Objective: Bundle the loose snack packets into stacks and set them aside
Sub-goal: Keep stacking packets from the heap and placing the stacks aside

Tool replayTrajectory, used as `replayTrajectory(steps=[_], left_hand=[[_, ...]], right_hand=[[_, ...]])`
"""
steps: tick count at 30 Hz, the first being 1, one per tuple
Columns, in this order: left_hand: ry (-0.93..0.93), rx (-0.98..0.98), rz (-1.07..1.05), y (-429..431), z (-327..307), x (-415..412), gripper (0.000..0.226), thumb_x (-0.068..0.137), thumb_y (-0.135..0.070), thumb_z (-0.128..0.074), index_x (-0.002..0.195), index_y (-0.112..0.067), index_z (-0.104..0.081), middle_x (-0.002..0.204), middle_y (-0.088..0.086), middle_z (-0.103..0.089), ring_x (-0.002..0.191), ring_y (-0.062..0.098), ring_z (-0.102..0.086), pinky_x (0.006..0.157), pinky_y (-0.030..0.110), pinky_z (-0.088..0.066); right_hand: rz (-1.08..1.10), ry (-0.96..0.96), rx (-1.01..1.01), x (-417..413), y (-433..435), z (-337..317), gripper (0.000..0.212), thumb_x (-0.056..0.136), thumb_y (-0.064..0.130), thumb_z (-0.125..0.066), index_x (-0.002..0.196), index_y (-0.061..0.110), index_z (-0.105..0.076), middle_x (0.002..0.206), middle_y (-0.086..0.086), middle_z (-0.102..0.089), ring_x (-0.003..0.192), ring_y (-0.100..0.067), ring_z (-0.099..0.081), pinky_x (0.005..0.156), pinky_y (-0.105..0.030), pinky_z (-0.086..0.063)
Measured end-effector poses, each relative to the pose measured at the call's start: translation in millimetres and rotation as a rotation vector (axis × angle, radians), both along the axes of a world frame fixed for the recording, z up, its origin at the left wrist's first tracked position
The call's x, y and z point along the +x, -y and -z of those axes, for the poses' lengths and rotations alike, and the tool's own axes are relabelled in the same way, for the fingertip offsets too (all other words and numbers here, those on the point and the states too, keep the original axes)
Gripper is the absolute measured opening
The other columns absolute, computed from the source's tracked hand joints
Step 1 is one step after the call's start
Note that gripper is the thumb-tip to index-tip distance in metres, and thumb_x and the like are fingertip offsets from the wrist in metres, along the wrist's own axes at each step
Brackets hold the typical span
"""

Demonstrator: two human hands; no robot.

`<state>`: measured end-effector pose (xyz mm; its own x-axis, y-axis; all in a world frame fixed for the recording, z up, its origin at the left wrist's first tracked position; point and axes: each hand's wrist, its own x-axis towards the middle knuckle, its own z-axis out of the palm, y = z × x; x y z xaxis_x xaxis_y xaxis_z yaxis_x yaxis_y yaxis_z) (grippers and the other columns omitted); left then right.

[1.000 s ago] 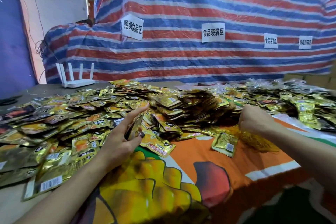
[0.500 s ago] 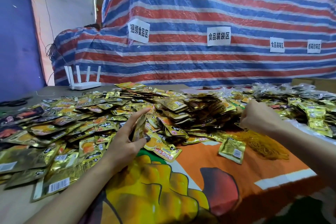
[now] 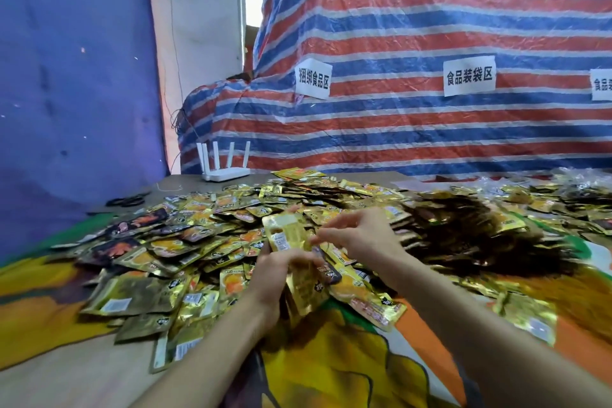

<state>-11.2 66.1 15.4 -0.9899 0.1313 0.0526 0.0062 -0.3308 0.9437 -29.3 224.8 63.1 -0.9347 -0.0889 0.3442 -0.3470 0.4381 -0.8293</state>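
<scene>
Loose packets (image 3: 185, 252): gold foil, flat, orange print, white barcode labels; spread overlapping at left and centre, some face up, some face down. Small stack (image 3: 287, 235): same gold packets, edges roughly aligned, upright, tilted slightly left, gripped in left hand (image 3: 275, 278). Darker heap (image 3: 480, 232) at right, blurred

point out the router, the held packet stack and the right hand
router (image 3: 226, 173), head view, flat base
held packet stack (image 3: 286, 234), head view, front packet's face
right hand (image 3: 366, 236), head view, back of hand
</scene>
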Motion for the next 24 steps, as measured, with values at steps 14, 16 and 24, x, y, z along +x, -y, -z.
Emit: replayTrajectory(steps=[14, 16, 24], left_hand=[[0.078, 0.177, 0.249, 26.0, -6.9, -6.5, 0.017, 0.076, -0.008, -0.048, 0.087, -0.004, -0.060, 0.077, 0.013, -0.056, 0.068, 0.030, -0.058, 0.059, 0.034, -0.053], [0.051, 0.213, 0.322, 29.0, -7.2, -4.0, 0.017, 0.077, -0.010, -0.045, 0.088, -0.005, -0.056, 0.078, 0.011, -0.053, 0.072, 0.029, -0.055, 0.061, 0.034, -0.053], [0.036, 0.287, 0.352, 28.1, -6.1, -6.3, 0.016, 0.076, -0.010, -0.046, 0.090, -0.006, -0.053, 0.077, 0.008, -0.050, 0.074, 0.023, -0.049, 0.067, 0.033, -0.048]], right_hand=[[-0.466, 0.453, -0.524, -17.8, -5.8, 32.8, 0.018, 0.081, 0.003, -0.062, 0.069, 0.006, -0.075, 0.077, -0.010, -0.068, 0.063, -0.014, -0.062, 0.058, -0.023, -0.049], [-0.599, 0.501, -0.676, -16.3, -14.7, 27.9, 0.018, 0.075, 0.013, -0.057, 0.062, 0.010, -0.069, 0.079, -0.009, -0.068, 0.076, -0.020, -0.065, 0.077, -0.028, -0.048], [-0.820, 0.453, -1.062, -12.3, -22.6, 19.8, 0.035, 0.084, 0.002, -0.051, 0.103, 0.006, -0.080, 0.061, 0.004, -0.051, 0.049, -0.009, -0.049, 0.071, -0.033, -0.060]])
